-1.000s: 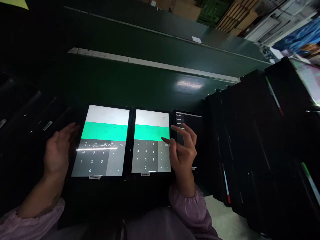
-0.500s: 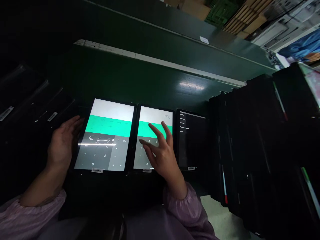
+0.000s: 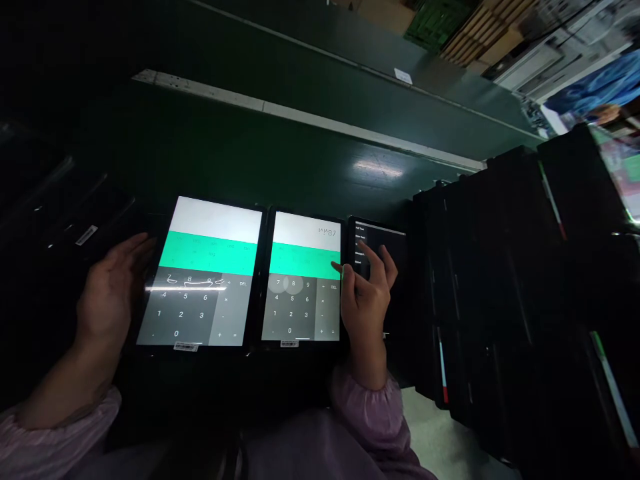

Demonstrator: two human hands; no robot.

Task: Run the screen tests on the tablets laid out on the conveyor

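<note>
Three tablets lie side by side on the dark surface before me. The left tablet [image 3: 187,313] and the middle tablet [image 3: 300,307] both show a calculator keypad, with characters on the middle one's display. On the right tablet [image 3: 400,250] is a dark screen with a short text menu, partly covered by my right hand [image 3: 367,293]. That hand hovers over the gap between the middle and right tablets, fingers apart, holding nothing. My left hand [image 3: 110,287] rests along the left edge of the left tablet with its fingers stretched out; whether it touches the edge I cannot tell.
A tall bank of stacked black devices [image 3: 495,287] stands at the right. More dark devices with a white label [image 3: 87,235] lie at the left. Behind the tablets a pale metal strip [image 3: 300,118] crosses the green bench. Wooden slats and a green crate [image 3: 435,23] show at the back.
My right hand has moved right, off the middle tablet's keypad toward the right tablet. A character was added on the middle display, and round highlights now show on its 7 and 8 keys.
</note>
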